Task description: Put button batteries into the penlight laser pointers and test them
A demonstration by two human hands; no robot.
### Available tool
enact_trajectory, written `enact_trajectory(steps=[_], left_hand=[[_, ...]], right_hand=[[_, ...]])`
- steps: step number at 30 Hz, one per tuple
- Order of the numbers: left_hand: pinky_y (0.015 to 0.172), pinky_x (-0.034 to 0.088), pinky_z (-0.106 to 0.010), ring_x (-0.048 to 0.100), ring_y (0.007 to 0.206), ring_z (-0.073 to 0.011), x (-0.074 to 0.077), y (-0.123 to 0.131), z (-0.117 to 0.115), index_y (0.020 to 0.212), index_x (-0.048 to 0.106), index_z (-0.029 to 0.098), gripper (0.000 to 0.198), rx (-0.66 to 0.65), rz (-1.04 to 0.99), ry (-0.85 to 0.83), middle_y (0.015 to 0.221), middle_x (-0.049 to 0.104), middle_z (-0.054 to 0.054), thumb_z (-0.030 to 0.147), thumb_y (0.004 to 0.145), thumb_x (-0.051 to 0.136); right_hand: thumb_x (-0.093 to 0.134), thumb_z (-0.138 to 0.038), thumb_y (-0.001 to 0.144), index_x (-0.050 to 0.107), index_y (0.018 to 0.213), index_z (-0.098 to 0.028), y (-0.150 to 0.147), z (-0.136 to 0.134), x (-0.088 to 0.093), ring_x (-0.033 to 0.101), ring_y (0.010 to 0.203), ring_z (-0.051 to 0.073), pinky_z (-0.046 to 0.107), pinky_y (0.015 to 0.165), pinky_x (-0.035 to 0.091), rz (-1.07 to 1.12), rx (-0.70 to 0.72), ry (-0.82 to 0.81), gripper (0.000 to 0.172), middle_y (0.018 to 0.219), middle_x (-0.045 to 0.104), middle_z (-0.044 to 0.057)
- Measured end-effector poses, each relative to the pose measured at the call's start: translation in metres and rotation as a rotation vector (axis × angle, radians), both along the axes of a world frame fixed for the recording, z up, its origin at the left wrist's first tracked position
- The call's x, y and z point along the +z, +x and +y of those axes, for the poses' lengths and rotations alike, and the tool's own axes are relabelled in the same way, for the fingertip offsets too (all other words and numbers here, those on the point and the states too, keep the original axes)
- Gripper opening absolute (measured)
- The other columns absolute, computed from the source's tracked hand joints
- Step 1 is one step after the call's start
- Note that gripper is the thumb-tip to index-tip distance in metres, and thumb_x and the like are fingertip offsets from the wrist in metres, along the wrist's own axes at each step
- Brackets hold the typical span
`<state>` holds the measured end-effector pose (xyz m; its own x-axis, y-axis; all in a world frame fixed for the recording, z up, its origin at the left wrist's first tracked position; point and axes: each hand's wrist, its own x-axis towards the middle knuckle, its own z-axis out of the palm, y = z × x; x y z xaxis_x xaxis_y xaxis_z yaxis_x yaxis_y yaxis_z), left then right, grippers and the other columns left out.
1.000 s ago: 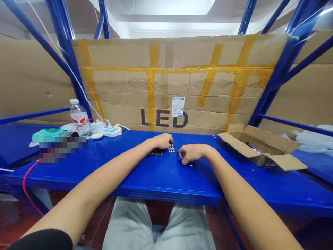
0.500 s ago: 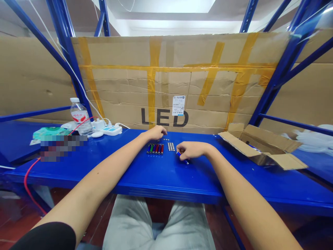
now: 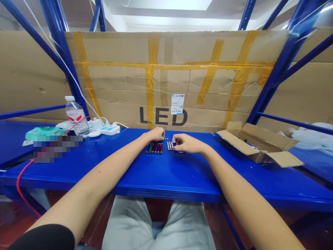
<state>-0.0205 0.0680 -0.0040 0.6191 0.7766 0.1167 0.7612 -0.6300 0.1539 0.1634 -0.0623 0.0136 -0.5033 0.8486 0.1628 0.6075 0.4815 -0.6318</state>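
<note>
My right hand is closed, thumb and fingers pinching a small blue metal tube that looks like a mini flashlight body. It stands roughly upright at the right edge of a block of small silver discs resembling button cells. Beyond a row of coloured metal tubes, in blue, green and red, my left hand rests near the table top with its fingers curled. A few loose silver pieces lie beside its fingertips. Whatever may be between the left fingers is hidden.
An open cardboard box sits on the blue table at right. On the left are a water bottle, a white power strip, a green packet and a red cable. A large cardboard panel stands behind.
My right hand has moved slightly left and away from me, and the blue tube has gone from slanting down to roughly upright beside the discs. My left hand has shifted slightly, its fingers still curled.
</note>
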Motion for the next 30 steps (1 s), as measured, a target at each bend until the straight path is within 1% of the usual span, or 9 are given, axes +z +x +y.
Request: enact_trajectory(steps=[7,10,12,15,17,20,22,24,30], left_hand=[[0.063,0.044,-0.023,0.063,0.072,-0.0154,0.002,-0.002,-0.002,0.078,0.071,0.017,0.016,-0.018,-0.039,-0.073,0.077,0.071,-0.003,0.013,0.065,0.063],[0.066,0.045,-0.025,0.063,0.073,-0.0171,0.004,-0.004,-0.005,0.075,0.071,0.018,0.013,-0.056,-0.042,0.015,0.076,0.072,-0.004,0.014,0.066,0.062],[0.067,0.045,-0.026,0.063,0.074,-0.0174,0.007,-0.006,-0.012,0.076,0.07,0.018,0.011,-0.079,-0.118,0.111,0.078,0.072,-0.004,0.017,0.07,0.061],[0.067,0.043,-0.025,0.062,0.075,-0.0154,0.013,-0.008,-0.034,0.082,0.068,0.017,0.013,-0.148,-0.325,0.263,0.083,0.071,-0.004,0.024,0.081,0.057],[0.066,0.042,-0.025,0.059,0.071,-0.0136,0.016,-0.007,-0.052,0.08,0.064,0.016,0.014,-0.208,-0.405,0.331,0.077,0.069,-0.003,0.025,0.084,0.054],[0.064,0.039,-0.024,0.055,0.067,-0.0121,0.018,-0.003,-0.072,0.076,0.061,0.016,0.012,-0.292,-0.4,0.388,0.072,0.065,-0.001,0.021,0.083,0.053],[0.063,0.037,-0.024,0.053,0.065,-0.0115,0.017,0.001,-0.078,0.073,0.059,0.016,0.011,-0.33,-0.388,0.396,0.069,0.062,0.0,0.018,0.082,0.052],[0.062,0.036,-0.024,0.051,0.063,-0.0111,0.015,0.002,-0.079,0.072,0.057,0.016,0.011,-0.365,-0.369,0.401,0.068,0.06,0.0,0.017,0.082,0.051],[0.065,0.039,-0.025,0.053,0.067,-0.0126,0.014,-0.001,-0.076,0.076,0.056,0.017,0.011,-0.415,-0.287,0.452,0.073,0.061,-0.002,0.018,0.084,0.05]], right_hand=[[0.059,-0.027,0.069,0.052,0.081,-0.018,0.0,0.002,-0.002,0.044,0.062,0.011,0.024,0.056,0.034,0.022,-0.063,0.059,0.016,0.068,0.05,-0.004],[0.059,-0.025,0.069,0.052,0.081,-0.018,-0.001,0.001,-0.002,0.044,0.062,0.011,0.024,0.056,0.035,0.024,-0.072,0.072,0.015,0.068,0.049,-0.004],[0.059,-0.025,0.069,0.052,0.081,-0.018,0.0,0.001,-0.001,0.046,0.062,0.012,0.024,0.056,0.035,0.032,-0.106,0.076,0.015,0.068,0.051,-0.004],[0.061,-0.024,0.069,0.052,0.08,-0.018,0.001,0.002,0.001,0.05,0.065,0.013,0.024,0.058,0.038,0.09,-0.206,0.111,0.015,0.071,0.057,-0.001],[0.062,-0.023,0.068,0.052,0.08,-0.019,0.002,0.003,0.002,0.052,0.068,0.014,0.025,0.059,0.039,0.129,-0.263,0.138,0.016,0.073,0.06,0.0],[0.062,-0.02,0.067,0.051,0.08,-0.019,0.003,0.006,0.0,0.055,0.067,0.015,0.024,0.058,0.04,0.125,-0.307,0.127,0.017,0.072,0.062,0.001],[0.059,-0.018,0.067,0.05,0.081,-0.019,0.003,0.008,-0.002,0.055,0.065,0.014,0.024,0.057,0.039,0.118,-0.322,0.099,0.016,0.071,0.062,0.001],[0.057,-0.016,0.067,0.05,0.081,-0.019,0.003,0.01,-0.004,0.055,0.063,0.014,0.024,0.057,0.039,0.111,-0.323,0.1,0.015,0.071,0.062,0.0],[0.054,-0.017,0.066,0.05,0.076,-0.019,0.002,0.01,-0.006,0.051,0.068,0.014,0.025,0.061,0.036,0.047,-0.238,0.233,0.01,0.07,0.057,-0.002]])
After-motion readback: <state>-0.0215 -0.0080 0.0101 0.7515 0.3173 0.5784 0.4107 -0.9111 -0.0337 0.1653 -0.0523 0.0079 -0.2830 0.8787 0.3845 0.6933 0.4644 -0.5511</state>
